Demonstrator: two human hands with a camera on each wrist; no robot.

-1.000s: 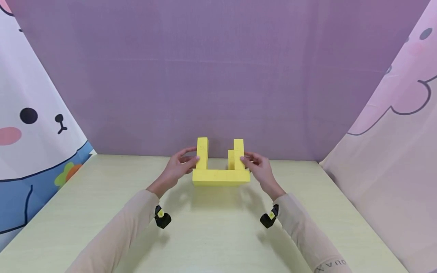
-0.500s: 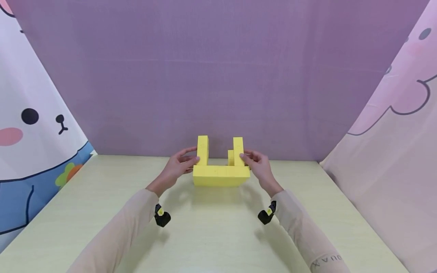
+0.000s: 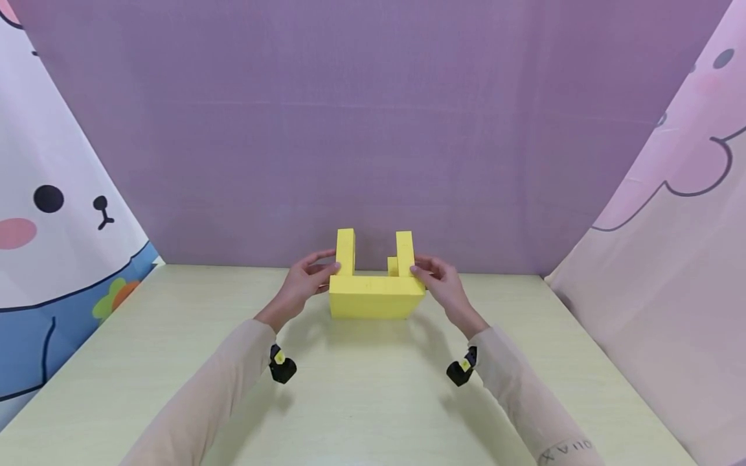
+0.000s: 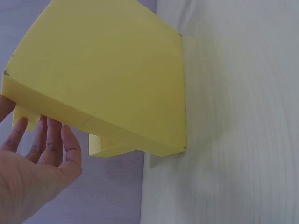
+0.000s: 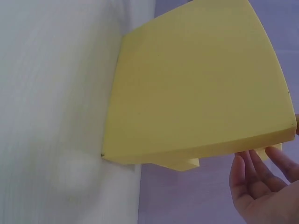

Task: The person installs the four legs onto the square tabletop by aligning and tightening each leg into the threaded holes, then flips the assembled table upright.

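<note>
A yellow blocky piece [image 3: 375, 305], like a small stool on its side, stands at mid-table in the head view. Its flat panel faces me, and two square legs point away from its upper edge. My left hand [image 3: 299, 283] holds the left leg [image 3: 346, 251] at its side, thumb on top. On the other side, my right hand [image 3: 444, 288] grips the right leg [image 3: 405, 254] likewise. In the left wrist view the broad panel [image 4: 107, 70] meets the table along one edge. The right wrist view shows another short leg [image 5: 180, 164] below; the far side is hidden.
The pale wooden table [image 3: 361, 401] spreads around the piece. A purple cloth [image 3: 373, 129] hangs behind it. Printed curtains [image 3: 64, 259] close off the left and right sides. Black wrist cameras [image 3: 282, 366] hang below both sleeves.
The yellow piece has tilted, its upper edge rising while its lower edge stays in about the same place. More of the front panel shows now. Both hands keep their hold.
</note>
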